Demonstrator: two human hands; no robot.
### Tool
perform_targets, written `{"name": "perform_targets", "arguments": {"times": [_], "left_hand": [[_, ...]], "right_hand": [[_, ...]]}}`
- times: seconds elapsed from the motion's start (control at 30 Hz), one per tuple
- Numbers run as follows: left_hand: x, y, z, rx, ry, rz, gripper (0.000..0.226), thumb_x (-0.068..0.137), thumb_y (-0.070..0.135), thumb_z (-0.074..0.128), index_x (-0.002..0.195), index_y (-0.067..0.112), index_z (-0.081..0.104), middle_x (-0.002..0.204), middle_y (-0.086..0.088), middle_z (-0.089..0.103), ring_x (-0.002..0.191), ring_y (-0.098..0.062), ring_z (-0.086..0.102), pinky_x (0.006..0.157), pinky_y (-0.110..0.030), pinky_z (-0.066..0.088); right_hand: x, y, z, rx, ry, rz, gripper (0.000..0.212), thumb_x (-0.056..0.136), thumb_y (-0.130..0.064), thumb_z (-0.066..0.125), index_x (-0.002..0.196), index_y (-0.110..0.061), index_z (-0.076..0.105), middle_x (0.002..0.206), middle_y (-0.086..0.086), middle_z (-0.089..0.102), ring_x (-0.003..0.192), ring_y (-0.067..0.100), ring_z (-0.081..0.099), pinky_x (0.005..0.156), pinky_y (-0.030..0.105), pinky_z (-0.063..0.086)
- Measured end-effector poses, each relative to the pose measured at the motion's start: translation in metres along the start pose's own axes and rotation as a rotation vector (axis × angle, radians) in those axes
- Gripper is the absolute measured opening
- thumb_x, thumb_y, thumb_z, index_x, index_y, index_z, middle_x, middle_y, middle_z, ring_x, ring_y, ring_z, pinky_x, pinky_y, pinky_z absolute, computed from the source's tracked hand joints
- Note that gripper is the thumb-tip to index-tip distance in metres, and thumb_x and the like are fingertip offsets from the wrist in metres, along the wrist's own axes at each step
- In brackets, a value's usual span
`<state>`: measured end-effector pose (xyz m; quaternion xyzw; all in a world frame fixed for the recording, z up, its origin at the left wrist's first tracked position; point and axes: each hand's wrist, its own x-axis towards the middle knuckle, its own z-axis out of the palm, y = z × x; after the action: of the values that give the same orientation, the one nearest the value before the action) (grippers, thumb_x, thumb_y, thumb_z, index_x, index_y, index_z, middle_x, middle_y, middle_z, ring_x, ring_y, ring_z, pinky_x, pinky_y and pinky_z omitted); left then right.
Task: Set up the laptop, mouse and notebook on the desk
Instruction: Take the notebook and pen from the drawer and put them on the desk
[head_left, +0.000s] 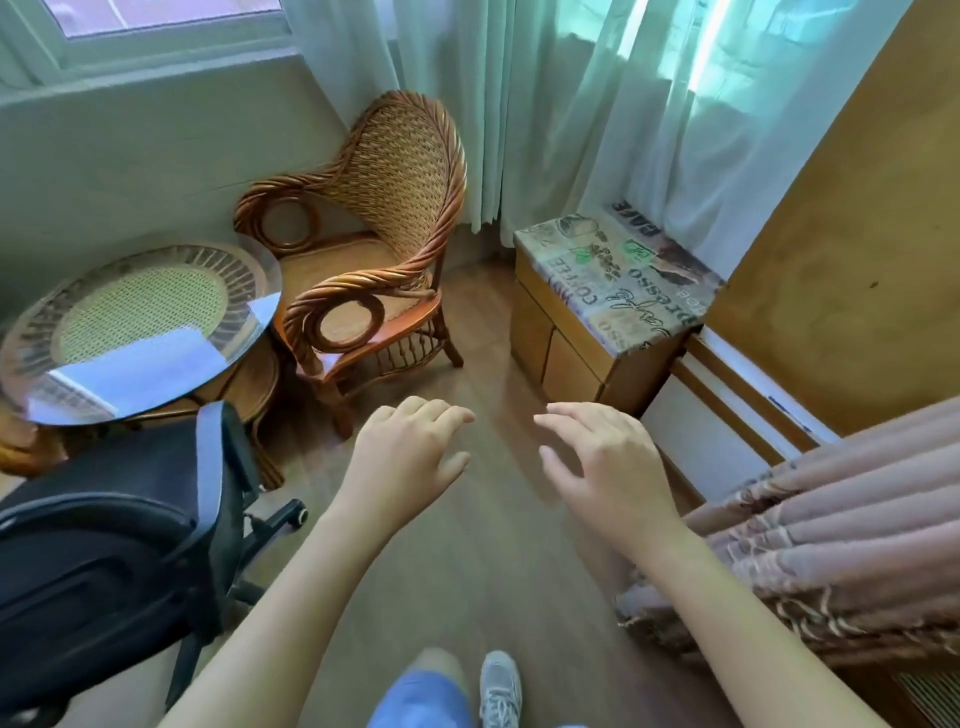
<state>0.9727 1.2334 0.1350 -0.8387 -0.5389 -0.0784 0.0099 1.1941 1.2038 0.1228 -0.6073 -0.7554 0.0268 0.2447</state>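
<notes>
No laptop, mouse, notebook or desk shows in the head view. My left hand (408, 452) hangs over the wooden floor at the centre, palm down, fingers loosely curled and apart, holding nothing. My right hand (602, 462) is beside it to the right, also palm down with fingers spread and empty. Both forearms reach forward from the bottom of the frame. Below them I see blue shorts and a grey sneaker (500, 688) on the floor.
A black office chair (109, 561) stands at the left, with a round glass-topped wicker table (140, 332) behind it. A rattan armchair (374, 244) sits in the corner. A low wooden cabinet (587, 332) with a printed cover is at right, with a pink bedspread (831, 525) nearer.
</notes>
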Motion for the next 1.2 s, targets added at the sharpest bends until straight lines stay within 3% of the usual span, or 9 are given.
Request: {"name": "perform_targets", "arguments": {"times": [0.33,0.6,0.7,0.9,1.03,1.2], "left_hand": [[0.172,-0.06,0.052,-0.047,-0.052,0.072,0.04,0.081,0.037,0.07,0.118,0.023,0.065,0.113,0.003,0.068,0.104,-0.02,0.063,0.072,-0.033,0.054],[0.343,-0.107,0.107,-0.056,-0.086,0.148,0.052,0.071,0.036,0.079,0.117,0.014,0.066,0.1,-0.003,0.071,0.09,-0.026,0.065,0.061,-0.034,0.047],[0.397,-0.107,0.14,-0.083,-0.12,0.175,0.052,0.074,0.037,0.075,0.12,0.014,0.064,0.102,-0.004,0.07,0.091,-0.027,0.064,0.063,-0.034,0.046],[0.478,-0.092,0.219,-0.195,-0.259,0.033,0.048,0.089,0.041,0.058,0.132,0.019,0.053,0.117,-0.001,0.064,0.108,-0.025,0.057,0.076,-0.036,0.042],[0.523,-0.088,0.276,-0.202,-0.327,-0.014,0.05,0.088,0.04,0.06,0.131,0.016,0.054,0.113,-0.002,0.066,0.106,-0.027,0.059,0.074,-0.036,0.044],[0.572,-0.085,0.349,-0.223,-0.411,-0.032,0.05,0.093,0.042,0.054,0.136,0.017,0.049,0.122,-0.003,0.063,0.113,-0.027,0.055,0.081,-0.038,0.044]], "right_hand": [[0.146,0.072,0.057,-0.026,-0.036,0.091,0.034,0.083,-0.027,0.061,0.117,-0.023,0.065,0.119,-0.006,0.065,0.113,0.014,0.058,0.098,0.039,0.045],[0.257,0.133,0.111,-0.075,-0.084,0.226,0.039,0.081,-0.023,0.067,0.12,-0.022,0.063,0.122,-0.002,0.063,0.115,0.019,0.056,0.099,0.043,0.043],[0.287,0.162,0.132,-0.089,-0.09,0.266,0.04,0.082,-0.023,0.066,0.121,-0.021,0.062,0.124,-0.001,0.062,0.118,0.019,0.054,0.101,0.044,0.04],[0.34,0.231,0.192,-0.094,-0.132,0.376,0.043,0.084,-0.029,0.057,0.126,-0.019,0.058,0.13,0.003,0.059,0.122,0.025,0.051,0.102,0.05,0.038],[0.371,0.273,0.239,-0.088,-0.199,0.438,0.045,0.084,-0.026,0.063,0.127,-0.018,0.057,0.132,0.004,0.057,0.125,0.027,0.048,0.103,0.054,0.036],[0.391,0.327,0.298,-0.121,-0.284,0.497,0.047,0.085,-0.029,0.056,0.13,-0.016,0.053,0.132,0.007,0.056,0.124,0.029,0.048,0.101,0.054,0.038]]}}
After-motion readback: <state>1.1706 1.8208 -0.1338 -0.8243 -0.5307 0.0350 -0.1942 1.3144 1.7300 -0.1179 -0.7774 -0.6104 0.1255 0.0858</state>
